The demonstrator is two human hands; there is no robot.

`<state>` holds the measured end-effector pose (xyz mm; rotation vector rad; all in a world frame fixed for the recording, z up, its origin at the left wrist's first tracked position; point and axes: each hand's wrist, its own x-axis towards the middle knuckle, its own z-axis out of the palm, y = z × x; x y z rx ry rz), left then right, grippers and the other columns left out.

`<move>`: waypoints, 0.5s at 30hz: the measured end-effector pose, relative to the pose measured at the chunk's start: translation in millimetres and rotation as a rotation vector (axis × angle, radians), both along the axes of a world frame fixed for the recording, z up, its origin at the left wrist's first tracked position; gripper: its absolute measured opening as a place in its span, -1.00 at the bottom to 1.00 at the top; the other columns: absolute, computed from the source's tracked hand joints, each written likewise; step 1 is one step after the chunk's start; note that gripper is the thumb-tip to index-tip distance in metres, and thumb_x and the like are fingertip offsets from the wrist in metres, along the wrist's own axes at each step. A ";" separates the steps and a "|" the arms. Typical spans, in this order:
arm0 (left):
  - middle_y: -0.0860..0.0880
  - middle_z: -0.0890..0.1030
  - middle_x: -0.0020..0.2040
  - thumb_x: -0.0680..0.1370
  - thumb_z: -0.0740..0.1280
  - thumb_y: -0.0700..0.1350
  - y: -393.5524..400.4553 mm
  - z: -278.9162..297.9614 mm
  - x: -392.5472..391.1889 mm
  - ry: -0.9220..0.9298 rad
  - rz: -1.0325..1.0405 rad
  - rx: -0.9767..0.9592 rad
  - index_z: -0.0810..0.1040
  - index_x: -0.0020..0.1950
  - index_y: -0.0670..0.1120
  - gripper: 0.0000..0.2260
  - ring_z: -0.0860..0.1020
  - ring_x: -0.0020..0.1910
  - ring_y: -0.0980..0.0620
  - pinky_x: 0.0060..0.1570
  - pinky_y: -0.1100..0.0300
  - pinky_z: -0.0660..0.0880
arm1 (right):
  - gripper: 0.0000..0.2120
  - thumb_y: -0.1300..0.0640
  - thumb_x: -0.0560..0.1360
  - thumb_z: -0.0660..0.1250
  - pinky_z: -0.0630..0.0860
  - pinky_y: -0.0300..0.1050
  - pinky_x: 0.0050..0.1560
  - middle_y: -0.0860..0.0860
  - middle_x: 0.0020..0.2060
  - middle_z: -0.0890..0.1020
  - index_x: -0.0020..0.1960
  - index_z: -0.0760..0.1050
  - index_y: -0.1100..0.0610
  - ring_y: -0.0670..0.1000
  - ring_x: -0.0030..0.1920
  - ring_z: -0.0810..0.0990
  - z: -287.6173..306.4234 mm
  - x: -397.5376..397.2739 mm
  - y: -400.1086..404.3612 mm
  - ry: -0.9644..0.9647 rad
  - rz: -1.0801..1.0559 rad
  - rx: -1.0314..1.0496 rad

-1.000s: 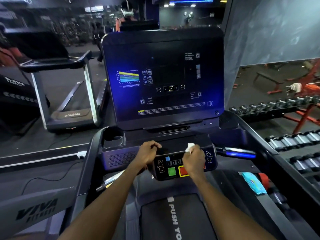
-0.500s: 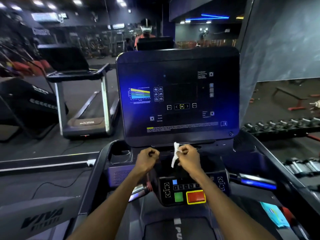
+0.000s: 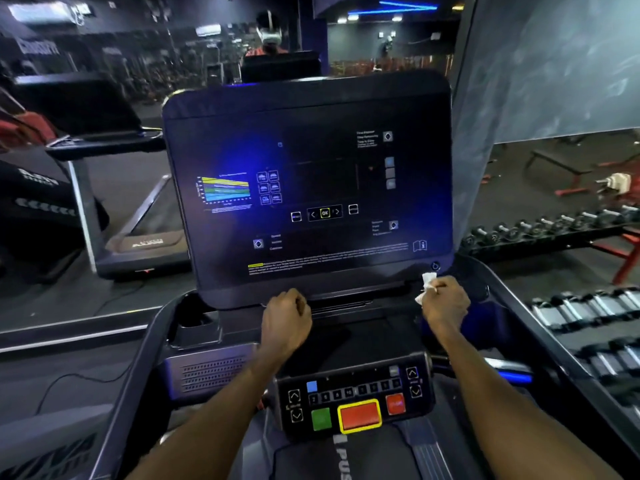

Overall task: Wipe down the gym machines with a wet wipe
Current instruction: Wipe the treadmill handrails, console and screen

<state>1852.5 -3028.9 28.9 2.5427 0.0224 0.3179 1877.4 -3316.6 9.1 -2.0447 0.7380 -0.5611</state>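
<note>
The left hand (image 3: 285, 318) is curled into a fist and holds nothing, just under the screen (image 3: 308, 188) edge. To its right, the right hand (image 3: 445, 303) pinches the wet wipe (image 3: 427, 279) against the screen's lower corner. Pressing there could trigger the small button just above the wipe.
</note>
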 end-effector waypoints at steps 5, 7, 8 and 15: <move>-0.05 0.56 -0.12 0.55 0.30 -0.14 -0.3 -8.2 -2.4 -0.066 -0.025 0.088 0.50 -0.07 -0.09 -0.97 0.48 -0.12 -0.07 -0.04 0.01 0.47 | -0.86 0.35 0.41 0.31 0.50 0.05 0.04 0.18 -0.13 0.69 -0.18 0.57 0.15 0.23 -0.04 0.61 -8.3 7.2 22.7 -0.017 0.099 0.059; -0.03 0.54 -0.11 0.55 0.30 -0.12 1.7 -10.3 -2.3 -0.081 -0.042 0.107 0.49 -0.05 -0.07 -0.96 0.46 -0.11 -0.04 -0.03 0.02 0.46 | -0.86 0.35 0.41 0.30 0.50 0.04 0.03 0.18 -0.14 0.69 -0.16 0.60 0.17 0.22 -0.06 0.61 -7.8 8.1 17.9 -0.028 0.087 0.071; -0.02 0.54 -0.10 0.56 0.29 -0.11 3.4 -10.8 -2.5 -0.083 -0.053 0.113 0.49 -0.02 -0.07 -0.95 0.46 -0.10 -0.02 -0.03 0.04 0.46 | -0.84 0.35 0.41 0.30 0.52 0.05 0.03 0.18 -0.14 0.69 -0.16 0.59 0.14 0.22 -0.05 0.62 -5.9 11.0 9.3 -0.033 0.028 0.109; 0.00 0.56 -0.04 0.58 0.29 -0.10 14.9 -11.4 -5.2 -0.132 -0.131 0.161 0.53 0.08 -0.08 -0.88 0.50 -0.08 0.02 -0.16 0.18 0.38 | -0.81 0.31 0.33 0.27 0.65 0.10 -0.13 0.07 -0.16 0.65 -0.21 0.47 0.02 0.15 -0.15 0.64 -11.4 19.7 17.1 -0.025 -0.109 0.389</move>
